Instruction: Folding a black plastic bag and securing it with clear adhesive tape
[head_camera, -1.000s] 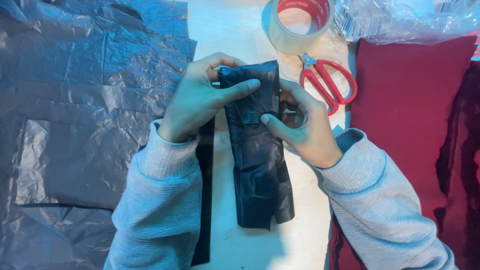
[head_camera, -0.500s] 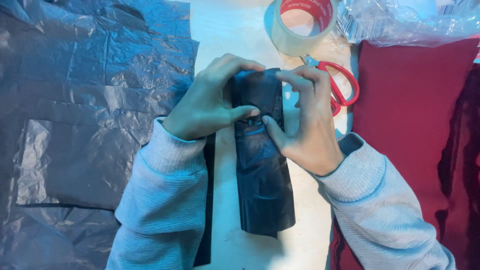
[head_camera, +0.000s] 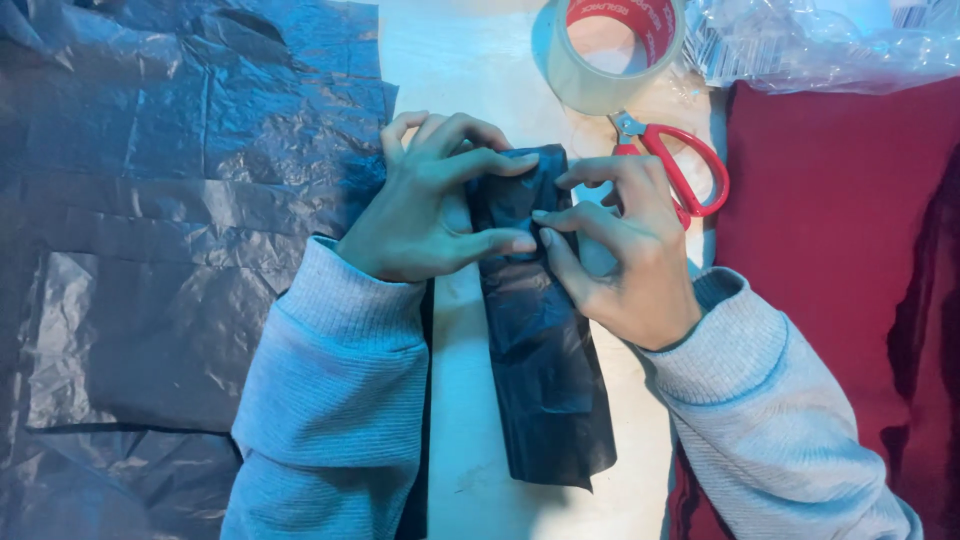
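Note:
A long folded strip of dark plastic bag (head_camera: 548, 370) lies lengthwise on the pale table (head_camera: 460, 60). My left hand (head_camera: 425, 205) pinches the strip's upper part from the left, thumb and index finger pressed on it. My right hand (head_camera: 620, 250) grips the same upper part from the right, fingertips meeting the left thumb near the middle of the strip. Both arms wear light grey ribbed sleeves. The strip's top end is partly hidden under my fingers.
A large crinkled dark plastic sheet (head_camera: 150, 250) covers the left side. A roll of clear tape (head_camera: 610, 45) with a red core lies at the top, red-handled scissors (head_camera: 675, 165) just below it. Dark red cloth (head_camera: 830, 260) fills the right, crumpled clear plastic (head_camera: 830, 45) at the top right.
Both hands have shifted on the strip: the right hand's fingers came over its upper right edge and the fingertips now meet at its middle. The strip lies slightly further down and straighter.

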